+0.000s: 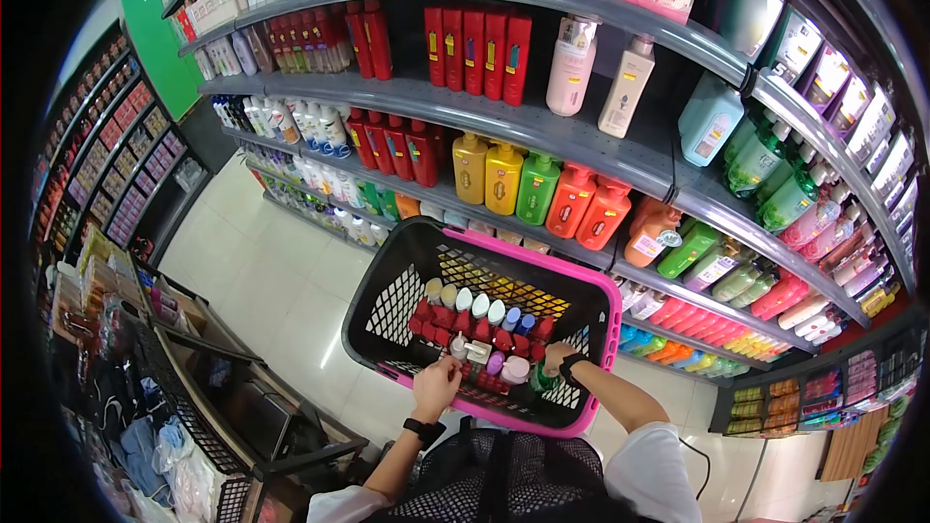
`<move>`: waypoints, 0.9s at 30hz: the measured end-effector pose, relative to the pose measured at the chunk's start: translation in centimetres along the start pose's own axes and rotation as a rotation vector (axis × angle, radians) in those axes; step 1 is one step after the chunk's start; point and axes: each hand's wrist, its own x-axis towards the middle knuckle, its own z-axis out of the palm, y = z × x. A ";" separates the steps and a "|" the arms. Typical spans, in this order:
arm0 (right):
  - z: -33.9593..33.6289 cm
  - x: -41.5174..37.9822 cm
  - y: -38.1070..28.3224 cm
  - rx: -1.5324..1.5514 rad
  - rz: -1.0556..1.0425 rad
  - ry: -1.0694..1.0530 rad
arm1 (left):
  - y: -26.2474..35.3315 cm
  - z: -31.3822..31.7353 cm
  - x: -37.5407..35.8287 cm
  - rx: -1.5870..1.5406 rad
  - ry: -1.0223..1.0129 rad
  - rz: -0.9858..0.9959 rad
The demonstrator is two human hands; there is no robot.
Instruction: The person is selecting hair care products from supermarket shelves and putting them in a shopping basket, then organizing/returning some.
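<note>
A black basket (395, 266) with a pink rim stands in front of me. Over its near left side is my left hand (438, 385), its fingers curled together; what they hold, if anything, I cannot make out. A pale pump bottle (458, 346) stands just beyond those fingertips. Inside the basket's right end, my right hand (559, 360) is closed at the top of a dark green bottle (544, 383). Beside that bottle are a pale pink round-topped container (514, 370) and a purple-capped one (495, 363). Several red-topped items (481, 331) and white-capped bottles (480, 304) stand in rows behind.
Curved shelves (581, 140) ahead hold red boxes (476, 53), coloured bottles (540, 189) and pump bottles (572, 66). At lower left is a cart (184, 368) with cloth and bags. A rack (107, 145) stands far left, beyond the tiled floor (271, 252).
</note>
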 end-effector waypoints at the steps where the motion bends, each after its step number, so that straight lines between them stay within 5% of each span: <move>1: 0.0 0.4 0.1 0.114 0.066 -0.055 | 0.1 -0.1 0.1 0.016 0.002 0.006; 4: 2.4 3.0 0.7 0.256 0.192 -0.099 | 0.2 -0.3 0.0 0.015 0.013 0.005; 6: 4.6 4.6 1.5 0.059 0.118 0.025 | 0.3 -0.2 0.1 -0.005 0.026 0.002; 11: 5.3 4.6 1.5 0.472 0.409 -0.105 | 0.1 0.0 0.1 0.008 0.030 -0.012; 27: 13.2 6.6 0.4 0.411 0.419 0.136 | 0.1 0.0 0.1 0.044 -0.073 -0.007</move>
